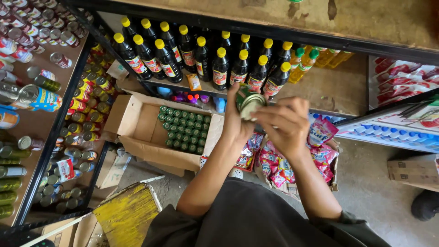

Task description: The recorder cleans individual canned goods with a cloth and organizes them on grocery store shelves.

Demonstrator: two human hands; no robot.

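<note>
We look down on a bare concrete floor [366,192] hemmed in by dark metal shelving [59,123]. On the left, brown shelf boards carry rows of tins [39,97] lying and standing right up to the front edge. Along the shelf ahead, dark bottles with yellow caps [201,59] stand in close ranks, and just beside them at the right end are a few yellow bottles with green caps [305,61]. At the far right another shelf holds red and white packets [398,75] above a row of blue-capped bottles [388,135].

On the floor below the dark bottles sits an open cardboard box [137,123], its far right corner packed with small green-topped cans [185,130]. Near it, under our hands, a second carton holds pink sachets [279,167]. A yellow wooden plank [128,215] lies at the lower left.

Our left hand [235,121] is wrapped around a green can [249,103], held in the air above the sachet carton. Our right hand [286,126] curls its fingers in against the can's side; whether it pinches anything there we cannot tell.
</note>
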